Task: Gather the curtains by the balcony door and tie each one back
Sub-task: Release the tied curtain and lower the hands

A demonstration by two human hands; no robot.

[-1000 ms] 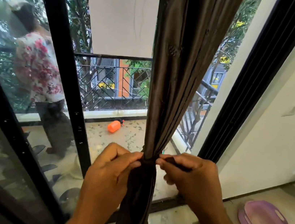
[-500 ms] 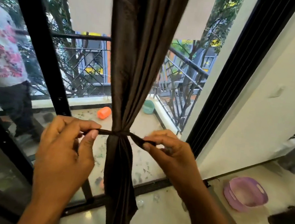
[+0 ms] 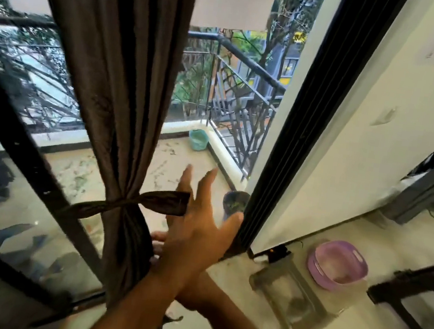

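The brown curtain [image 3: 116, 80] hangs gathered before the black door frame [image 3: 292, 136], cinched by a tie-back strip [image 3: 132, 202]; beyond lie a teal bucket [image 3: 198, 140] and a dark pot [image 3: 235, 201], with a purple basin [image 3: 337, 265] on the indoor floor. The left hand [image 3: 195, 233] reaches forward just right of the curtain, fingers [image 3: 206, 185] spread, holding nothing. The right hand [image 3: 157, 245] is mostly hidden behind the left hand; its finger state cannot be determined.
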